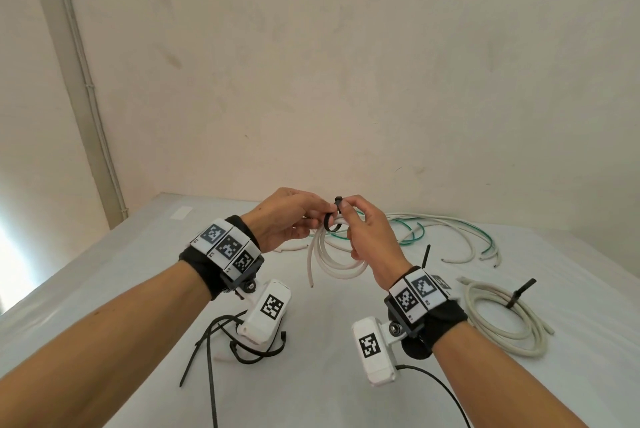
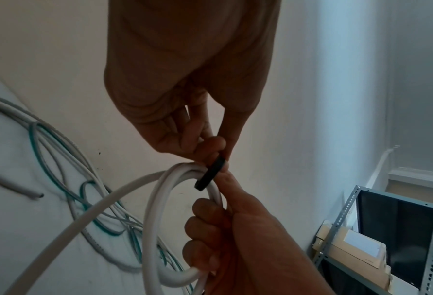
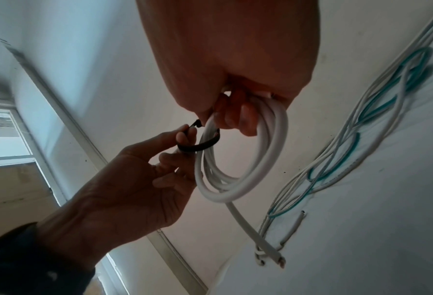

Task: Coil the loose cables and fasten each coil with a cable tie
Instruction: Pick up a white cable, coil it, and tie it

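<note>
A white cable coil [image 1: 334,263] hangs in the air above the table, between both hands. A black cable tie [image 1: 331,225] is looped loosely around its top strands, with its head [image 1: 338,200] sticking up. My left hand [image 1: 323,216] pinches the tie's strap from the left, and the left wrist view shows the tie [image 2: 210,173] at those fingertips. My right hand [image 1: 346,209] pinches the tie by its head. In the right wrist view its other fingers [image 3: 235,119] are curled round the coil [image 3: 238,179]. One loose cable end [image 1: 309,275] dangles toward the table.
A tied white coil [image 1: 505,320] lies on the table at right. Loose white and green cables [image 1: 450,230] sprawl behind the hands near the wall. Several spare black ties [image 1: 221,341] lie at front left on the white table [image 1: 329,386]. A metal shelf [image 2: 412,239] stands beyond it.
</note>
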